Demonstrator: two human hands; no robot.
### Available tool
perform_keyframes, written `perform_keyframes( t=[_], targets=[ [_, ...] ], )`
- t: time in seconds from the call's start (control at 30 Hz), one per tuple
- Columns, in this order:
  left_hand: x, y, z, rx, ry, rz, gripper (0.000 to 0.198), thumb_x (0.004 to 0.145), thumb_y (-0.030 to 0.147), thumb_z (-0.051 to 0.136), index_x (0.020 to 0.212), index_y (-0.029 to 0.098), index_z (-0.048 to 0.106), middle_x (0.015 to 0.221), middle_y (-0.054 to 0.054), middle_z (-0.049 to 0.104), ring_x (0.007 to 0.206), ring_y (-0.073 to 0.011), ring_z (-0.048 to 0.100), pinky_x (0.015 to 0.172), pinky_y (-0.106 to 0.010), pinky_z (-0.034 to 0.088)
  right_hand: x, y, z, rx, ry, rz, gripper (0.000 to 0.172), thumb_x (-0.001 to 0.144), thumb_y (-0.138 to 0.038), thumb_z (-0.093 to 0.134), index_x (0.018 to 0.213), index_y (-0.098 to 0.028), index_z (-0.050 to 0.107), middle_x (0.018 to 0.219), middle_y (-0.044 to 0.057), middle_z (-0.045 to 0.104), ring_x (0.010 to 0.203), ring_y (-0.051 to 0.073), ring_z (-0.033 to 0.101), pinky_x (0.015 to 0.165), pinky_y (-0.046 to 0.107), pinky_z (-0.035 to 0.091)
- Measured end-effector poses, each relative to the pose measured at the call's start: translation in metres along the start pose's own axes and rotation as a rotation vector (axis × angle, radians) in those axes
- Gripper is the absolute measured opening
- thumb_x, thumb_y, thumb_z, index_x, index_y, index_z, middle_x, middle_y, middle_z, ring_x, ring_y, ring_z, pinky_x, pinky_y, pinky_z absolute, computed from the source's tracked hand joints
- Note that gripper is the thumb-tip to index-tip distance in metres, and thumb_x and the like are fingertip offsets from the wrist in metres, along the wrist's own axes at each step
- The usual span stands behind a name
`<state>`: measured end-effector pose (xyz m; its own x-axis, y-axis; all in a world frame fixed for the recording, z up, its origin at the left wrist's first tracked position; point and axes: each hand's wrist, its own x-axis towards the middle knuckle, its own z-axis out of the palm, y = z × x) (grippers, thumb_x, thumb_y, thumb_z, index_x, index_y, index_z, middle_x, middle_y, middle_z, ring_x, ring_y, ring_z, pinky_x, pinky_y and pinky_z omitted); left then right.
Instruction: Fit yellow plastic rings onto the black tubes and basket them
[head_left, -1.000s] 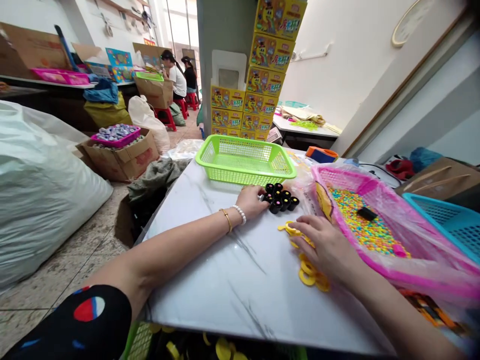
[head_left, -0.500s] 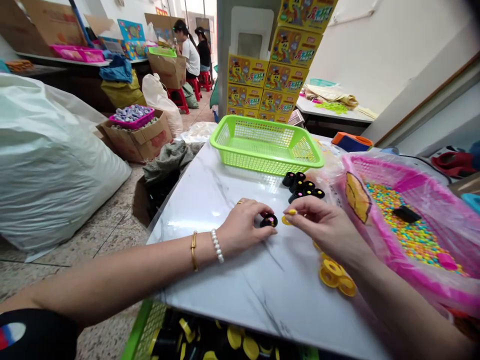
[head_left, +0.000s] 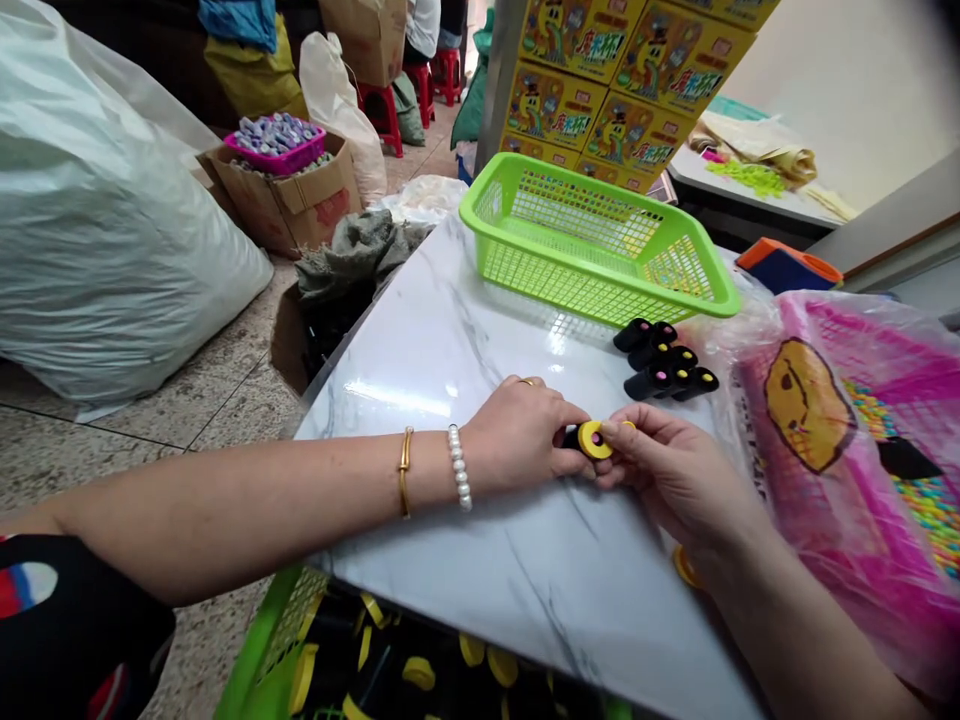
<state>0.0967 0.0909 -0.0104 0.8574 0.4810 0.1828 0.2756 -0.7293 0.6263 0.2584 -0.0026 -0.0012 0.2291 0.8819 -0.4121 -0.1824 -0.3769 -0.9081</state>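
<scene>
My left hand (head_left: 521, 435) grips a short black plastic cylinder (head_left: 570, 437) on the white marble tabletop (head_left: 525, 570). My right hand (head_left: 675, 472) pinches a yellow plastic ring (head_left: 594, 440) against the cylinder's end, and my fingers hide part of both. Several similar black cylinders (head_left: 664, 360) lie together just beyond my hands, with pink dots on their ends. Another yellow ring (head_left: 685, 566) shows beneath my right wrist.
A lime-green mesh basket (head_left: 592, 240) stands at the table's far edge. To the right lies a plastic-wrapped pink basket (head_left: 825, 480) holding coloured beads. Below the near edge, a green crate (head_left: 274, 640) holds yellow and black parts. Large white sacks (head_left: 112, 220) sit on the floor at left.
My hands have come together, and the yellow ring now sits against the black cylinder's end. The view has tilted down and shifted, and the pink basket has moved further right in the picture.
</scene>
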Motion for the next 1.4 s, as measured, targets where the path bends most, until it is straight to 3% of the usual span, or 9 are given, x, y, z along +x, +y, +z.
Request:
perform_keyframes(
  t=[0.27,0.47,0.83,1.2,1.4],
  targets=[
    [-0.003,0.006,-0.004,-0.119,-0.060,-0.121,0.015,0.080,0.034,0.071,0.090,0.023,0.074,0.069,0.002,0.070,0.061,-0.0123,0.059,0.056,-0.022,0.036,-0.001,-0.001,0.006,-0.013,0.044,-0.003,0.035,0.065,-0.040,0.085,0.070,-0.016,0.060,0.058,0.001,0.065,0.047,0.012,0.062,0.044,0.021,0.054],
    [-0.003,0.008,-0.006,-0.138,-0.077,-0.113,0.015,0.078,0.029,0.071,0.090,0.021,0.075,0.069,0.001,0.071,0.058,-0.0121,0.059,0.054,-0.022,0.037,-0.001,-0.001,0.004,-0.039,0.036,-0.010,0.035,0.063,-0.037,0.087,0.072,-0.017,0.060,0.063,0.001,0.067,0.048,0.011,0.062,0.046,0.021,0.055],
    [-0.002,0.007,-0.005,-0.120,-0.056,-0.095,0.012,0.077,0.031,0.072,0.082,0.019,0.073,0.063,0.002,0.067,0.056,-0.0109,0.058,0.051,-0.021,0.035,-0.005,0.005,0.002,-0.107,0.018,-0.063,0.031,0.072,-0.038,0.081,0.078,-0.018,0.060,0.061,0.001,0.069,0.052,0.012,0.065,0.054,0.020,0.054],
    [-0.003,0.009,0.001,-0.081,-0.024,-0.080,0.016,0.076,0.031,0.075,0.080,0.016,0.072,0.065,0.000,0.066,0.058,-0.0127,0.059,0.053,-0.023,0.037,-0.004,0.003,0.004,-0.157,0.033,-0.039,0.035,0.073,-0.043,0.080,0.071,-0.019,0.054,0.054,-0.002,0.063,0.049,0.012,0.062,0.050,0.021,0.049],
    [0.000,0.012,0.000,0.028,-0.040,-0.089,0.026,0.077,0.040,0.074,0.077,0.014,0.070,0.064,-0.003,0.065,0.058,-0.0160,0.059,0.050,-0.025,0.033,-0.006,0.003,0.008,-0.236,0.057,-0.085,0.035,0.074,-0.046,0.078,0.076,-0.021,0.053,0.055,-0.003,0.063,0.049,0.012,0.061,0.049,0.020,0.048]
  ],
)
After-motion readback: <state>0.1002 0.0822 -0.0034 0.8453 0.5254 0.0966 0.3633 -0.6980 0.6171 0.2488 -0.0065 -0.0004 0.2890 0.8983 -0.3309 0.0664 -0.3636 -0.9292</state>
